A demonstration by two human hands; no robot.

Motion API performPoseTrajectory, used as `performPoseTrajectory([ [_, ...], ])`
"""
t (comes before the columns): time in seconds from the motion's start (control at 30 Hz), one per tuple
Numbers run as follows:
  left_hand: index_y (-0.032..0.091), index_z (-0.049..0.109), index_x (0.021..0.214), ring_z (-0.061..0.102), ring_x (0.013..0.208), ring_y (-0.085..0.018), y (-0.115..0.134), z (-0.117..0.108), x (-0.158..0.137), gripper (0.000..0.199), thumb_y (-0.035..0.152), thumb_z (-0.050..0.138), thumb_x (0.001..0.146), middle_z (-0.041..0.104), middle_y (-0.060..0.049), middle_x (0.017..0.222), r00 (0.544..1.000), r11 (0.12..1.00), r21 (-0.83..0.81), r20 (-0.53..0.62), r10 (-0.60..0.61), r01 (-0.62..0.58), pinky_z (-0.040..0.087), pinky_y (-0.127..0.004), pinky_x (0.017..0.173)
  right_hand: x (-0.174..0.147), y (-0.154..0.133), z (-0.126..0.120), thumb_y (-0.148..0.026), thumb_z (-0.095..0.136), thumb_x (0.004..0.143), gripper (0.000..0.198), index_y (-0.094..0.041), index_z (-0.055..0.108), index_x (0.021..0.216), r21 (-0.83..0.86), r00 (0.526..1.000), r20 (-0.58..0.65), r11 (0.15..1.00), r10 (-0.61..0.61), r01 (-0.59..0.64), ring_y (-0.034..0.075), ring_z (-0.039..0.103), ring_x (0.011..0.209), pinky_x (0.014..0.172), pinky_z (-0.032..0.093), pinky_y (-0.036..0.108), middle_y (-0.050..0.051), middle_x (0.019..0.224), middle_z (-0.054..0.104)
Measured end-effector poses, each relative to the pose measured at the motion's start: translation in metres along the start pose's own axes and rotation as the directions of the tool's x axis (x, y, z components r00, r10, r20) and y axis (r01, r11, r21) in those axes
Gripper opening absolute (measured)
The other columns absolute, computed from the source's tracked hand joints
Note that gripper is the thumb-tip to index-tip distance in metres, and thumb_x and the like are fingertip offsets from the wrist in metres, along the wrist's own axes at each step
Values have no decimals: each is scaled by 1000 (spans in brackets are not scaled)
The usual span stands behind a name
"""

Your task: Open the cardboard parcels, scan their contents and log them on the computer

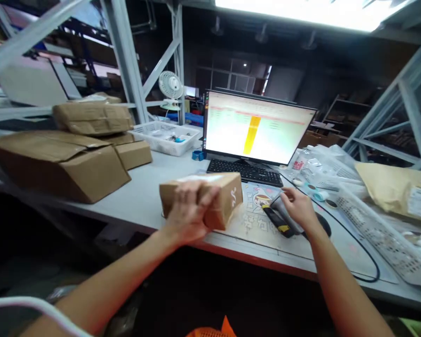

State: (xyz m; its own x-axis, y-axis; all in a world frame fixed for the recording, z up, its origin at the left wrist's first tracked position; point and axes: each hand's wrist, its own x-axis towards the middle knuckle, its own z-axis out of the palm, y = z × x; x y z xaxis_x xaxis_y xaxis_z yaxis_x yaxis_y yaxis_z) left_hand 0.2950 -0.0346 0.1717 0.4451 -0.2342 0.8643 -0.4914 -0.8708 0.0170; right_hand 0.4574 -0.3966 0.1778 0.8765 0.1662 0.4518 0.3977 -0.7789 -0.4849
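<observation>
My left hand (191, 210) is wrapped over the near side of a brown cardboard box (233, 199), thumb and fingers spread across it. The box sits tilted at the desk's front edge, with a pale label on top and white marks on its right end. Over the desk mat (256, 229), my right hand (296, 206) has its fingers curled round the upper end of a grey and black handheld barcode scanner (284, 217) with yellow patches. A black mouse (324, 226) lies partly hidden behind my right wrist.
A monitor (256, 128) and black keyboard (245, 172) stand behind the box. Stacked cartons (94, 173) and a white basket (177, 147) are on the left. At right are a perforated white basket (379, 234), a padded envelope (389, 185), tape rolls (321, 195) and a looped cable (366, 250).
</observation>
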Motion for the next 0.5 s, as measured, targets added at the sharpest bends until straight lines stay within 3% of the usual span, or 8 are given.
performPoseTrajectory([
  [0.1, 29, 32, 170, 47, 141, -39, 36, 58, -12, 114, 19, 84, 70, 49, -18, 150, 975, 969, 138, 116, 191, -206, 31, -56, 127, -11, 53, -11, -42, 58, 101, 48, -12, 70, 136, -253, 972, 70, 947, 223, -199, 35, 73, 114, 100, 56, 46, 18, 120, 77],
  [0.23, 34, 41, 166, 45, 145, -32, 68, 84, -38, 99, 32, 89, 79, 53, -12, 153, 969, 964, 175, 179, 169, -200, 17, -46, 133, -23, 66, 5, -51, 55, 105, 62, -10, 59, 152, -396, 920, 259, 901, 294, -176, 38, 67, 128, 106, 53, 46, 22, 137, 71],
  [0.37, 29, 54, 158, 40, 153, -35, 81, 72, -40, 85, 64, 83, 86, 54, -11, 159, 968, 985, 107, 228, 108, -135, 18, -47, 133, -28, 52, 21, -55, 49, 108, 69, -8, 50, 159, -475, 906, 296, 870, 302, -134, 39, 70, 123, 100, 54, 44, 25, 133, 72],
  [0.43, 25, 60, 152, 42, 153, -38, 85, 51, -34, 79, 70, 76, 90, 58, -14, 157, 954, 996, -19, 287, 87, -86, 28, -52, 130, -28, 45, 26, -55, 47, 109, 74, -4, 42, 163, -527, 899, 285, 838, 331, -142, 41, 72, 119, 96, 56, 46, 28, 129, 72],
  [0.5, 24, 72, 136, 54, 144, -38, 90, 16, -32, 67, 76, 65, 94, 68, -14, 144, 921, 967, -256, 377, 97, 3, 42, -54, 122, -27, 41, 27, -54, 45, 109, 78, 0, 36, 165, -557, 892, 280, 817, 354, -149, 43, 72, 117, 95, 56, 48, 30, 126, 72],
])
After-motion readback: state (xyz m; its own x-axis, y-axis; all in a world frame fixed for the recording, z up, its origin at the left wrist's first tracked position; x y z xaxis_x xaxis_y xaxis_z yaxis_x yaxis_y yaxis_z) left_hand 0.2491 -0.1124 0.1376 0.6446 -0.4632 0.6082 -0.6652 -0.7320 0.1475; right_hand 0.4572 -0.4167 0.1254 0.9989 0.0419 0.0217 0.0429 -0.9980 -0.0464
